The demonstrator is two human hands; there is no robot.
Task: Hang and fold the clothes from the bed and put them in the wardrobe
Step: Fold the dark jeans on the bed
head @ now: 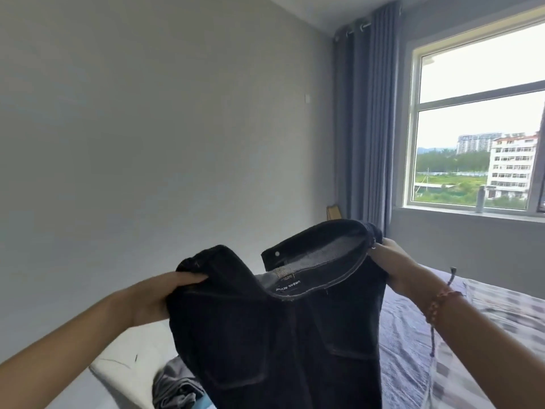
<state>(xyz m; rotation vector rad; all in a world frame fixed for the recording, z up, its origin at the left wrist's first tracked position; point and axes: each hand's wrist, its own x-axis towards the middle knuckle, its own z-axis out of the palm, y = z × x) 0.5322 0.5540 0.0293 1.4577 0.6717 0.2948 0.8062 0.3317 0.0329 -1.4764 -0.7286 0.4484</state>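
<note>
Dark jeans (280,335) hang close in front of the camera, held up in the air by the waistband, back pockets facing the viewer and the waist gaping open around a label. The left hand (156,296) is clamped on the waistband's left end, thumb on top. The right hand (389,261), with a beaded bracelet (439,302) on its wrist, grips the right end. The jeans hide the middle of the bed (413,335) beneath them. A crumpled grey garment (177,391) lies at their lower left, beside a white pillow (129,361). Beyond, a blue-grey curtain (365,113) hangs beside the window (477,113), with a bottle (480,199) on the sill.
</note>
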